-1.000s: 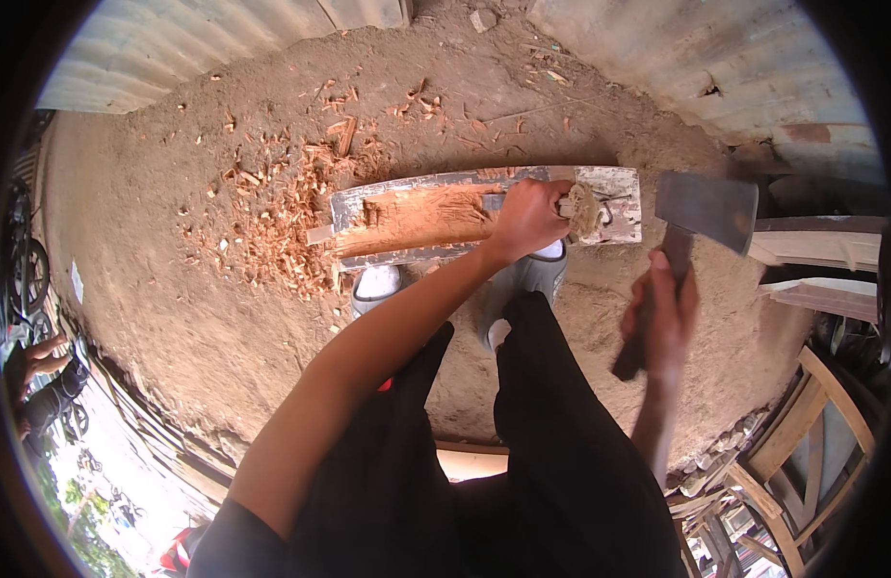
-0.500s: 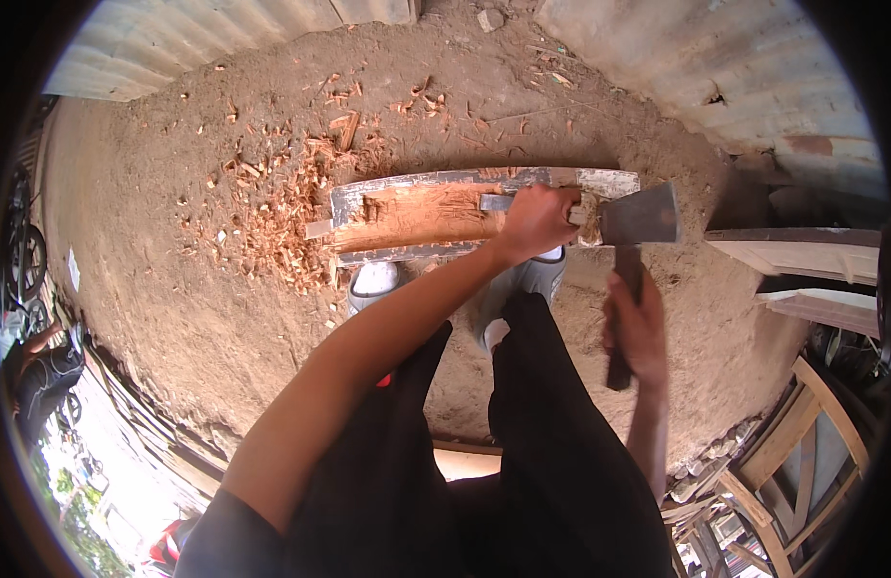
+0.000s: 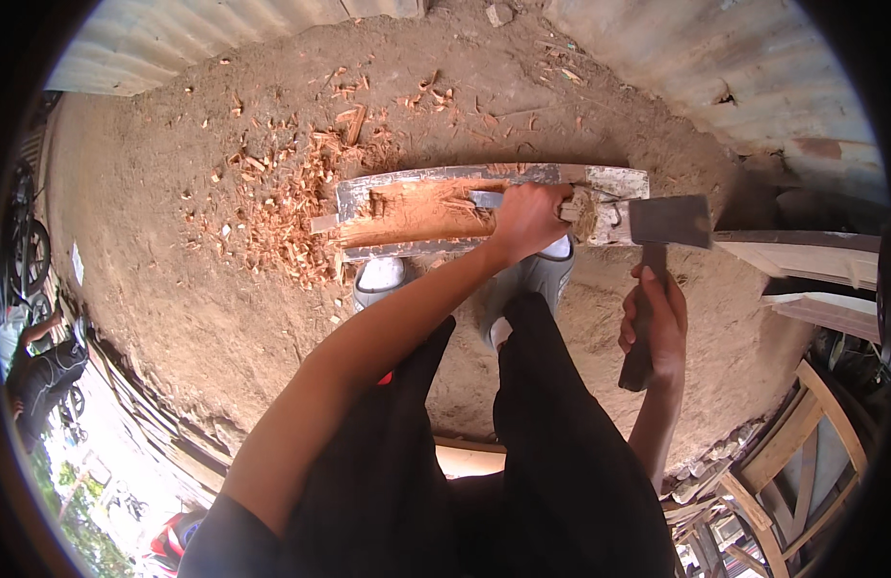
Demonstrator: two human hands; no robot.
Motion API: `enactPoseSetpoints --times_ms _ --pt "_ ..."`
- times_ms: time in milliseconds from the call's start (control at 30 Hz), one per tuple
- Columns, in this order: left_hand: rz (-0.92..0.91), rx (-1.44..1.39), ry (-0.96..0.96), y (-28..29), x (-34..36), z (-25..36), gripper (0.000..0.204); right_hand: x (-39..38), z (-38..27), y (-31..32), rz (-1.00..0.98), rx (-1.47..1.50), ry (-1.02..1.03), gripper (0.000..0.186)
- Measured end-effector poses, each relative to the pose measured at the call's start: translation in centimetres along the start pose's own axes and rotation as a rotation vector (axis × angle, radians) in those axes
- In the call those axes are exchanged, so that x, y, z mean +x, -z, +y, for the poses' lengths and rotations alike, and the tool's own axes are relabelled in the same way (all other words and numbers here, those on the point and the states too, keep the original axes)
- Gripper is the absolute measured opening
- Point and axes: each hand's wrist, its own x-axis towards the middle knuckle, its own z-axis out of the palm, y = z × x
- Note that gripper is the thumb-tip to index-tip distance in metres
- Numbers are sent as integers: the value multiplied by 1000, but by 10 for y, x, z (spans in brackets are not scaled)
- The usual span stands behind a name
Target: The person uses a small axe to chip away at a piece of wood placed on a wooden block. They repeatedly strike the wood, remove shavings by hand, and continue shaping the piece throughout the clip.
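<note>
A long, slightly curved wooden piece (image 3: 417, 223) lies across the ground in front of my feet, its middle hollowed out to bare orange wood and its rims in worn grey and white paint. My left hand (image 3: 532, 222) is closed around a chisel, whose flat metal blade (image 3: 485, 198) points left into the hollow; the handle's butt shows at the hand's right side. In my right hand (image 3: 661, 328) is the handle of a hammer, its broad dark head (image 3: 669, 222) just beyond the wood's right end, apart from the chisel.
Wood shavings (image 3: 296, 217) are scattered around the piece's left end. My shoes (image 3: 380, 281) stand against its near side. Corrugated metal sheets (image 3: 725, 77) border the far side. Wooden frames (image 3: 802, 453) lean at the right; a person (image 3: 46, 371) is at the far left.
The hammer and my right hand have moved right, away from the chisel's butt. My left hand stays on the chisel over the hollow.
</note>
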Motion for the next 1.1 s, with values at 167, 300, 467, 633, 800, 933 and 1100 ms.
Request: enactPoseSetpoints --times_ms 167,300,467,633,800,933,1100 --pt "-83 -45 -28 13 1 18 23 -21 -15 9 26 42 87 35" --pt "-81 -62 -180 12 -5 32 24 -35 -22 8 2 25 83 33" --pt "-237 59 23 16 -7 7 25 -31 -13 5 -38 36 24 36" --pt "-168 304 86 74 -54 -53 27 -30 -6 0 -55 22 -58 36" --pt "68 -120 16 109 -95 -38 21 -29 -2 -5 -77 -47 -74 35" --pt "160 -386 176 98 -68 -20 23 -30 1 -3 -91 -62 -105 34" --pt "219 -492 328 121 -76 -52 24 -30 4 -10 -120 -46 -125 34"
